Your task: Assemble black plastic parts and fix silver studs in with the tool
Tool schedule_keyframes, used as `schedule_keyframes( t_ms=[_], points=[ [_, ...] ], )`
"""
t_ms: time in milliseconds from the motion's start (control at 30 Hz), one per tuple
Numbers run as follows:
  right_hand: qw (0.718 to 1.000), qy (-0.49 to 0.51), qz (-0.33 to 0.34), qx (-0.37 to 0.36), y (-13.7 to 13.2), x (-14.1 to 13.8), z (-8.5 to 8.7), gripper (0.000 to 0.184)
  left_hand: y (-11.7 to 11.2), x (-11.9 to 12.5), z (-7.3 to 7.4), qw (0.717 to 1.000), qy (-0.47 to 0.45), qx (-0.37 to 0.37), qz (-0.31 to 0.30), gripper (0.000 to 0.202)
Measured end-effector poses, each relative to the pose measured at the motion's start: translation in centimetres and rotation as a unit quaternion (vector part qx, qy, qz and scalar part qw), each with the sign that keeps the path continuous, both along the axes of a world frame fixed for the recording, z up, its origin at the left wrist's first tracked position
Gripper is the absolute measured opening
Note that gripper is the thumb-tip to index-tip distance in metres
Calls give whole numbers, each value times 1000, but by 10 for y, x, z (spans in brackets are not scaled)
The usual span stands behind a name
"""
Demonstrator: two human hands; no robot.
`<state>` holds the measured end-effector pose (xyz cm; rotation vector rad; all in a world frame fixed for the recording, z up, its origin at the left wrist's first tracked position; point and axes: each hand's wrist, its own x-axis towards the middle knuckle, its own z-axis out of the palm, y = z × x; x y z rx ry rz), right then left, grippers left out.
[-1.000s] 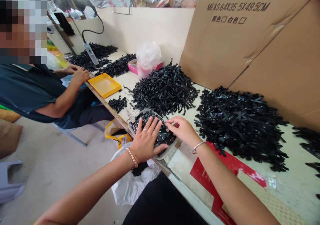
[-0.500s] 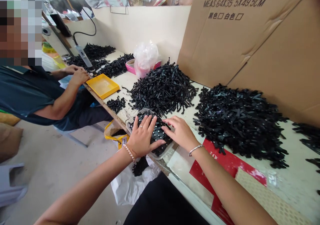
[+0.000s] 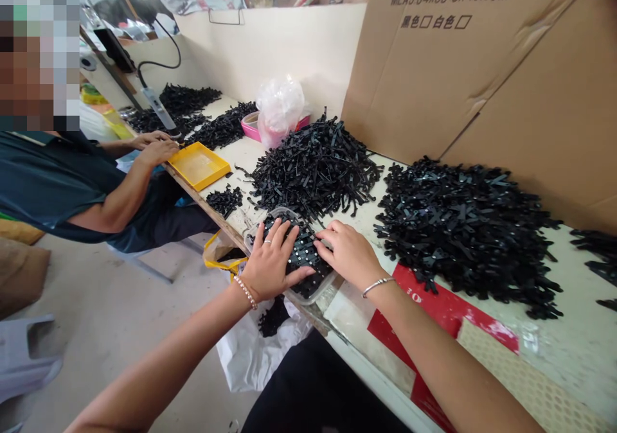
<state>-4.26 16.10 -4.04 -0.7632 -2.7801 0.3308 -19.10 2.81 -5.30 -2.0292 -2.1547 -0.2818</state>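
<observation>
L hand (image 3: 270,266) lay flat, fingers spread, on blk pcs (image 3: 304,253) in the clear tub (image 3: 315,298) at the edge of the counter (image 3: 590,346), R hand (image 3: 348,253) curled beside them, grip unclear; prob. a lining-up step, next move seemingly needing light fingertip control.
</observation>
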Motion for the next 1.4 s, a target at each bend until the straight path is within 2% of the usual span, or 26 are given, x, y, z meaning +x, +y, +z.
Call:
schedule_keyframes(
  t_ms=[133, 267, 367, 500, 600, 667, 733, 800, 867, 967, 1067, 1200, 1300, 1400],
  points=[
    [999, 52, 9, -8, 0, 3, 2, 35, 0, -1, 1, 1000, 1, -4, 1, 82],
    [997, 47, 56, -1, -1, -2, -5, 29, 1, -2, 3, 1000, -3, -9, 2, 83],
    [997, 48, 55, -9, -1, -6, -8, 29, 3, -4, 9, 1000, -12, -13, 5, 81],
    [994, 82, 70, -21, -5, 11, 6, 37, 18, -9, 26, 1000, -25, -13, 8, 62],
    [988, 132, 72, -29, -14, 52, 24, 41, 48, -14, 37, 999, -25, -15, -23, 41],
    [989, 145, 33, -16, -19, 94, 30, 39, 74, -18, 41, 997, -12, -32, -67, 37],
    [989, 140, -36, 2, -22, 143, 28, 37, 99, -20, 41, 993, 22, -67, -99, 35],
    [986, 133, -101, 22, -25, 195, 23, 37, 119, -21, 41, 987, 72, -107, -98, 31],
    [978, 116, -162, 55, -30, 244, 17, 38, 132, -23, 41, 979, 116, -144, -82, 27],
    [963, 75, -241, 94, -39, 300, 12, 40, 144, -32, 40, 968, 156, -168, -103, 23],
    [950, 25, -291, 108, -38, 329, 4, 39, 151, -45, 38, 965, 157, -170, -126, 32],
    [927, -79, -351, 106, -16, 340, -15, 40, 150, -54, 38, 977, 92, -169, -88, 43],
    [905, -139, -388, 107, 5, 343, -28, 42, 139, -53, 44, 982, 63, -168, -60, 31],
    [894, -187, -399, 81, 23, 352, -40, 36, 126, -48, 50, 988, 0, -149, -32, 14]
  ],
)
